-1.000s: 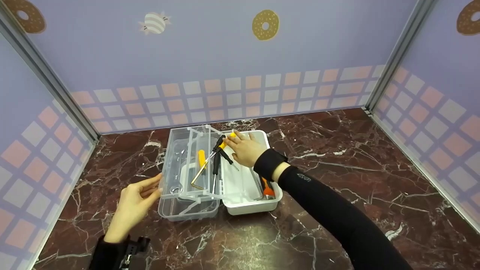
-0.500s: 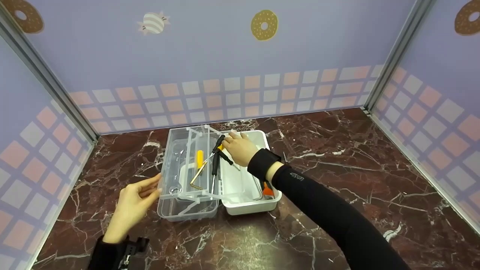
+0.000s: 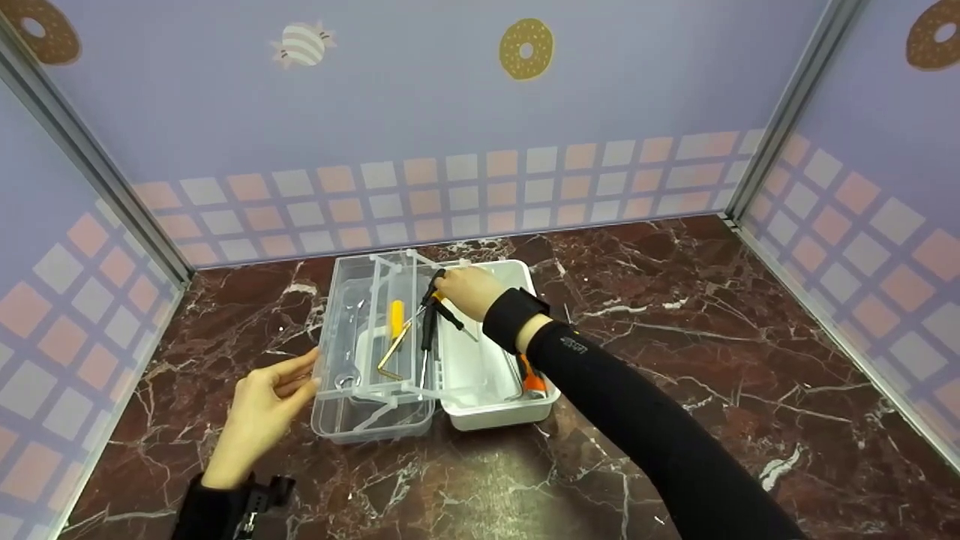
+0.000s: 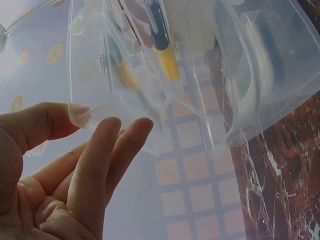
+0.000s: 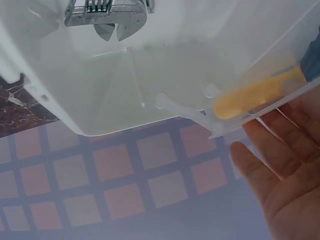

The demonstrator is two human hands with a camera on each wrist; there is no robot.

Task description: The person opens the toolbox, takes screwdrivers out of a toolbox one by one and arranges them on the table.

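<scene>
My left hand point(image 3: 259, 409) pinches the near left edge of a clear plastic tray point(image 3: 345, 300); the left wrist view shows its fingers at the tray's corner point(image 4: 82, 117). In the tray lie a screwdriver with a yellow handle point(image 3: 397, 319), an L-shaped brass-coloured hex key point(image 3: 388, 364) and a black-handled screwdriver point(image 3: 427, 334). My right hand point(image 3: 472, 291) reaches over the far end, against the tools. In the right wrist view its fingertips meet the clear rim beside a yellow handle point(image 5: 250, 100); the thumb is hidden, so its grip is unclear.
A white toolbox point(image 3: 499, 414) stands open, hinged to a clear lid point(image 3: 375, 427) under the tray. Inside are an orange-and-black tool point(image 3: 533, 381) and an adjustable wrench point(image 5: 112, 15). The dark marble table point(image 3: 637, 390) meets patterned walls at the back and sides.
My right hand has moved left over the white box, covering the yellow handle end, and its fingers now dip out of sight beside the tools. My left hand has kept its hold.
</scene>
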